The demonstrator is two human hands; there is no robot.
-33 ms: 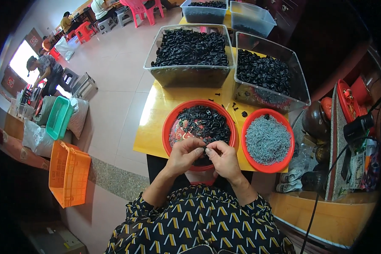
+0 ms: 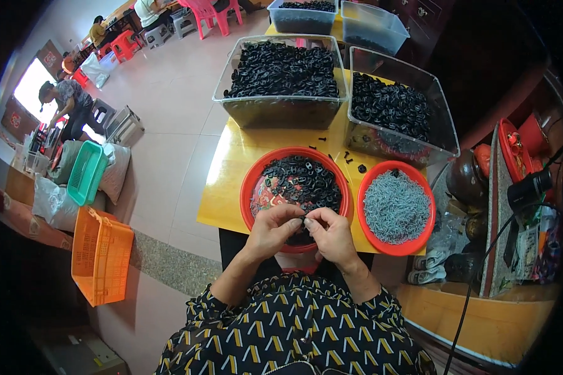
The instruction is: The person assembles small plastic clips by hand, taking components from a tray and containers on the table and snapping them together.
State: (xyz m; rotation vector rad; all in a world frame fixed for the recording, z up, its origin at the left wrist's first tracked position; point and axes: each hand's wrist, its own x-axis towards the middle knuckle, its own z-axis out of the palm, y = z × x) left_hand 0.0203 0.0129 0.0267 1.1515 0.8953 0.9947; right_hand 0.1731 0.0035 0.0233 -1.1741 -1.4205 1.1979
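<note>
Over the near rim of a red round tray (image 2: 251, 169), my left hand (image 2: 271, 230) and my right hand (image 2: 331, 236) meet, fingertips pinched together. Between them is a small dark piece (image 2: 303, 219), mostly covered by the thumbs and fingers; its exact kind is hard to make out. Many small black plastic parts with holes (image 2: 303, 181) lie loose in the tray. To the right, a second red round tray (image 2: 432, 209) holds a heap of small silvery screw-like pieces (image 2: 396, 206).
Clear plastic bins (image 2: 281, 103) of black parts stand behind the trays on the yellow tabletop (image 2: 222, 181). Several loose black bits (image 2: 348, 157) lie between. At left are an orange crate (image 2: 103, 256), a green basket (image 2: 86, 174) and a person (image 2: 75, 103) bending over. A cable (image 2: 466, 306) hangs at right.
</note>
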